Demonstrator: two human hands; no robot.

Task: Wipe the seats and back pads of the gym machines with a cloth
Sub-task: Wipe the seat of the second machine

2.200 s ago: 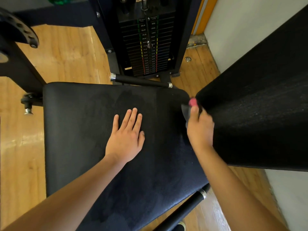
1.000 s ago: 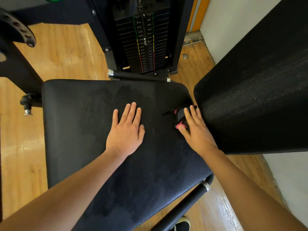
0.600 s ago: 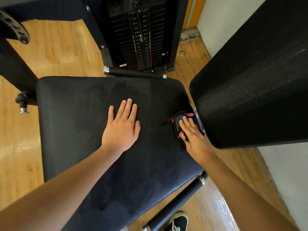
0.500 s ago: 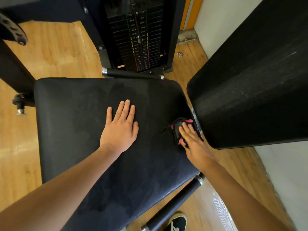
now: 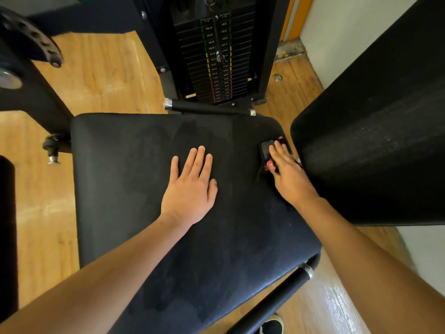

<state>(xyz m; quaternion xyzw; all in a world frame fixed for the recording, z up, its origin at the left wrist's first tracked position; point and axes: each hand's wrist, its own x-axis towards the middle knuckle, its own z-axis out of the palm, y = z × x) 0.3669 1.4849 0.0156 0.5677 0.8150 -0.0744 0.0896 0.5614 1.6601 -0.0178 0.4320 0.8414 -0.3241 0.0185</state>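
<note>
— Where is the cloth (image 5: 267, 150)?
— On the seat (image 5: 134, 179), at its edge nearest the back pad (image 5: 375, 141), pinned under the right hand (image 5: 289, 174), fingers flat and spread.
— And the left hand (image 5: 190, 189)?
— Open, palm down mid-seat, holding nothing. The unwiped seat likely lies leftward of the cloth.

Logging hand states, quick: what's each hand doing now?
Left hand: open, flat on the seat.
Right hand: open, pressing the cloth onto the seat.
</note>
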